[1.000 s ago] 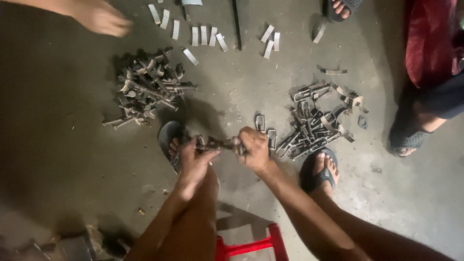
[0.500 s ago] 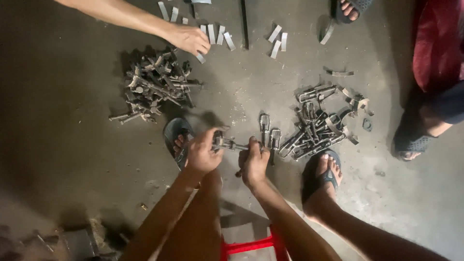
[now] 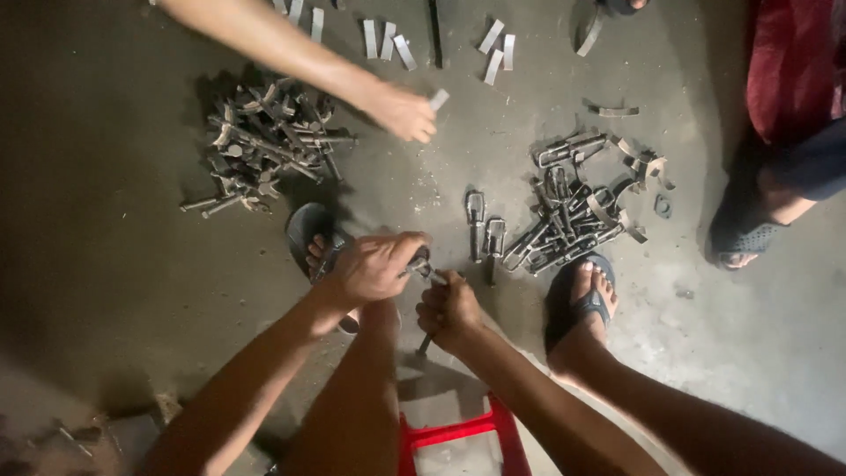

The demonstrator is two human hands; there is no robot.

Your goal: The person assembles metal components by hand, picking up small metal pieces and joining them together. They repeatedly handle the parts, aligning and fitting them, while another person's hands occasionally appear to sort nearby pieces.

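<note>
Metal bolt piece point(image 3: 423, 267) gripped between both hands above floor point(image 3: 115, 264), near knees. Left hand point(image 3: 374, 267) closed round head; right hand point(image 3: 448, 308) fisted on shank. Likely stiff, heavy-ish, oily; grip ends firmly.

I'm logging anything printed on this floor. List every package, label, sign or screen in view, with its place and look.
None in view: no package, label, sign or screen.
What lies on the concrete floor is bare metal only: a pile of bolts at upper left, a heap of clamp pieces at right, and flat strips in a row along the top edge.
The left hand and right hand hold a plain metal part, unmarked.
</note>
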